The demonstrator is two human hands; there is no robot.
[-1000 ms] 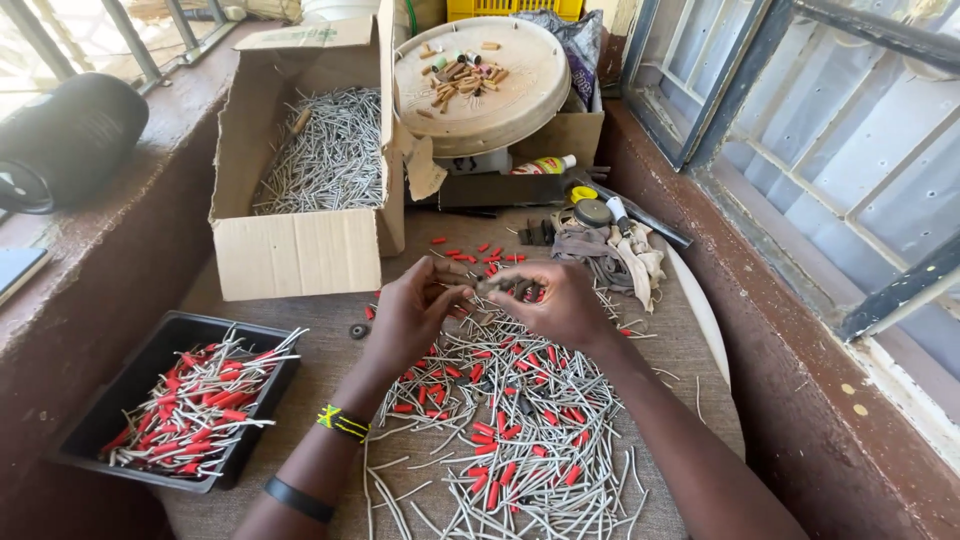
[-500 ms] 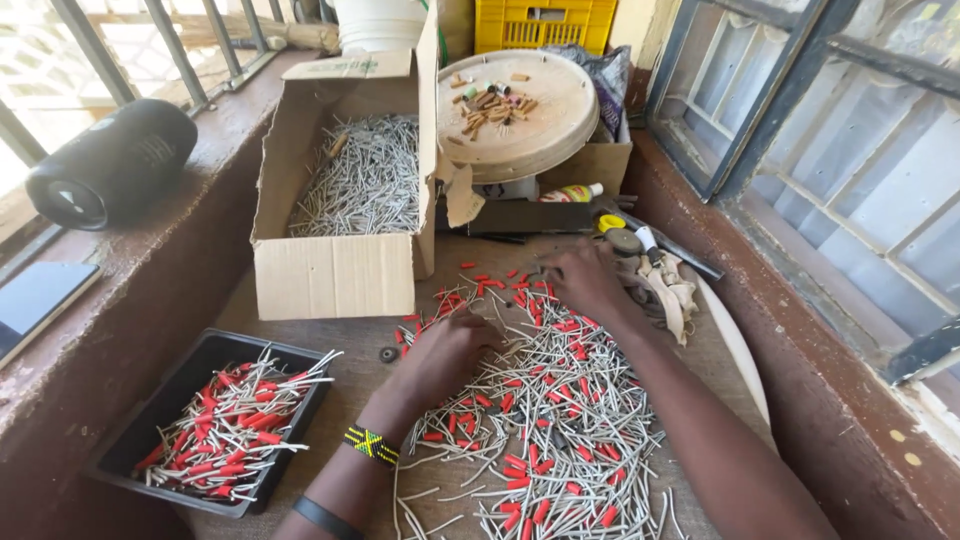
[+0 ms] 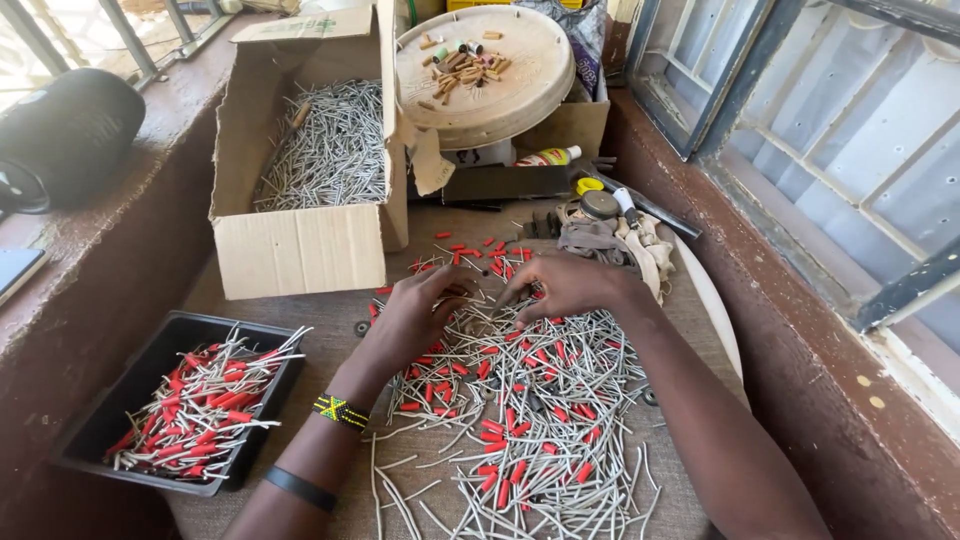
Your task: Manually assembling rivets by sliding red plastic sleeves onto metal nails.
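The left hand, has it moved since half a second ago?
Yes. The left hand has gone from the middle of the pile of wires up toward the cardboard box.

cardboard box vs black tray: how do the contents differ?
The cardboard box holds bare grey wire pieces, with no red showing; the black tray holds wires with red sleeves. The box is tall-walled with flaps up; the tray is shallow. The box is well filled; the tray holds less. Both sit left of the hands.

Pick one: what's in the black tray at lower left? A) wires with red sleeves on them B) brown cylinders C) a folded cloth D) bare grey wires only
A: the black tray holds a heap of wires with red sleeves; the bare grey wires fill the cardboard box instead.
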